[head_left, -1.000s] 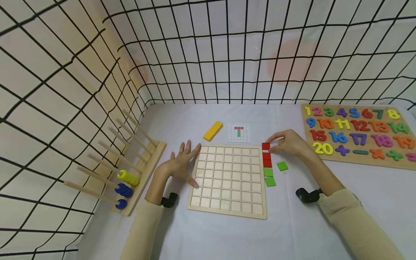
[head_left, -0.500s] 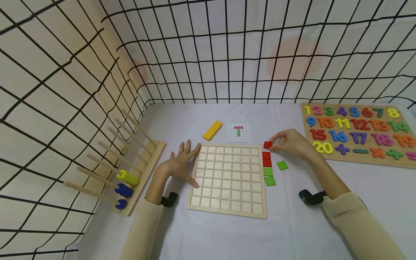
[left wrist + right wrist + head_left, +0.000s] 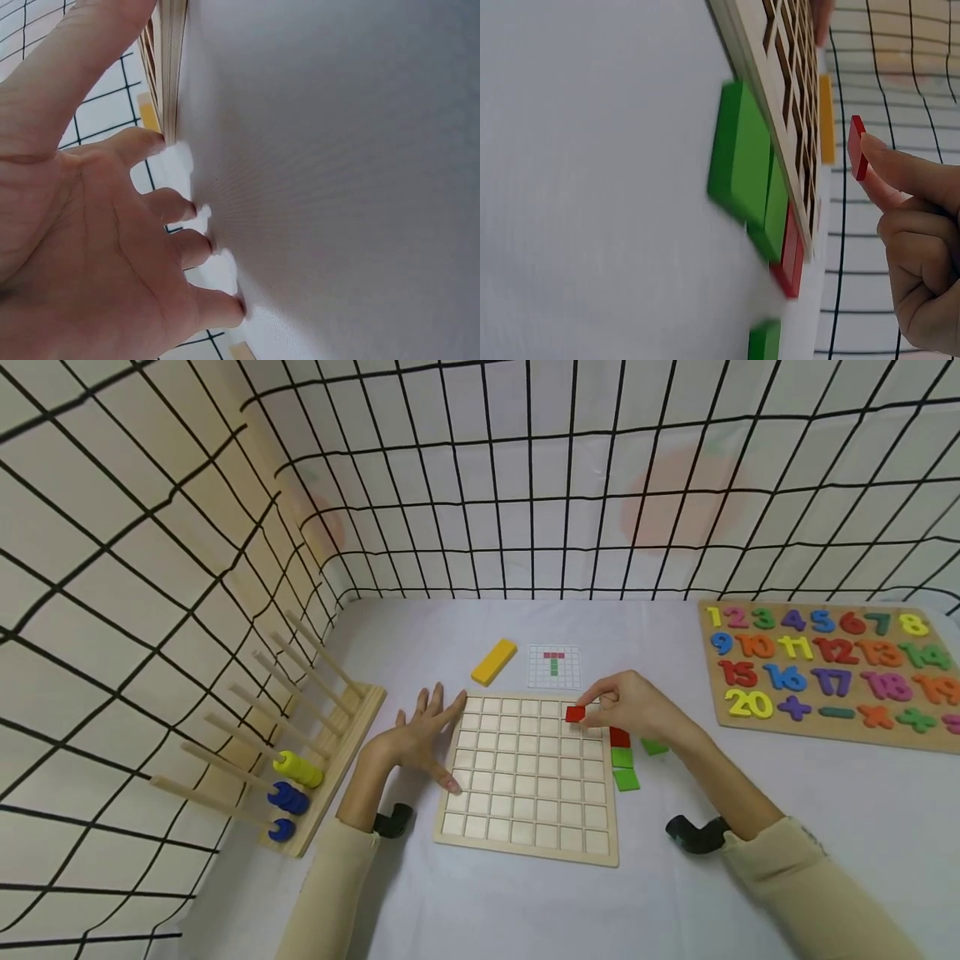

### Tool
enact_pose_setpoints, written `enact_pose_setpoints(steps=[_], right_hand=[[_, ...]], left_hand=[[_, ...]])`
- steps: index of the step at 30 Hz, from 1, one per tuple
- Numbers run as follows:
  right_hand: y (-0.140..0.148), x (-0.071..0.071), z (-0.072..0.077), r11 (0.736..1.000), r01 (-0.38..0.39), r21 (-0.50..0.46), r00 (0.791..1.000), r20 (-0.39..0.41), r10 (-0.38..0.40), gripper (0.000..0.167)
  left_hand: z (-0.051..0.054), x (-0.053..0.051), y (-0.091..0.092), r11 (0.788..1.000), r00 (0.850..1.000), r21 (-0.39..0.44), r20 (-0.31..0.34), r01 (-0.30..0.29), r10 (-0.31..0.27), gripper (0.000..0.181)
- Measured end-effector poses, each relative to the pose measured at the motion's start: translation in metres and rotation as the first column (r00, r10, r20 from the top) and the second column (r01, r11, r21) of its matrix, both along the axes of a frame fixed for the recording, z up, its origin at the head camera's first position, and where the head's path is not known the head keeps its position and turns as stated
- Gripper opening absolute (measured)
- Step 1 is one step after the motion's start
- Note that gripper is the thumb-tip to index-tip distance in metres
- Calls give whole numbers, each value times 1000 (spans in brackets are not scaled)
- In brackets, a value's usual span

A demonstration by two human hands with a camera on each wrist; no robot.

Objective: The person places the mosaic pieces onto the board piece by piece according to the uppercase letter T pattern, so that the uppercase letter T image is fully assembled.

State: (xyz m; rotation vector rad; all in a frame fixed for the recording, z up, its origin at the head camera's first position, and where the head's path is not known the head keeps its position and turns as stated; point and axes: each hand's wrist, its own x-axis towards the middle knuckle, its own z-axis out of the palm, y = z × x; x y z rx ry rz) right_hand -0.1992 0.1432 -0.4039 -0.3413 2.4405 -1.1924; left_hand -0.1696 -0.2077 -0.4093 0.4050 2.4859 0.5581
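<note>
The right hand has its thumb and forefinger clamped on the edges of a red tile, the other fingers tucked behind. To set it down well, I'd tip it level, square its sides to one cell of the gridded board, lower it straight, and loosen the pinch only once it sits flat inside the ridges. Knuckles should stay high so they don't brush the grid. The left hand lies spread, fingers apart and gripping nothing, along the board's left edge, which ought to stop it sliding.

The tile sits at the very tips of the pinching fingers, over the far right part of the board; how high above the cells, I can't judge well from here. Close under the same hand are more red, partly hidden, and, nearer the person, two green tiles; another green tile lies by the wrist side. Past the fingertips, on the worktop, is a small card with a red-and-green T.
</note>
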Motion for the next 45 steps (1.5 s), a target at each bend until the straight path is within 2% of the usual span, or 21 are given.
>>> enact_pose_setpoints(steps=[5,15,23,37,45], right_hand=[[-18,4,-2,1000,-19,7,1000,11,19,31],[-37,6,-6,999,-2,51,1000,2,2,27],[-44,6,-8,995,-20,101,998,-56,26,26],[-46,4,-9,995,-27,93,997,-75,34,27],[-46,4,-9,997,-14,76,998,-60,19,27]], left_hand=[[-1,-1,1,1000,1000,-2,0,1,-1,147],[-1,-1,1,1000,1000,-6,5,-2,2,147],[-2,0,1,1000,1000,-3,1,-5,5,148],[-3,-1,1,1000,1000,3,5,0,0,148],[-2,0,1,1000,1000,-4,7,-6,6,148]])
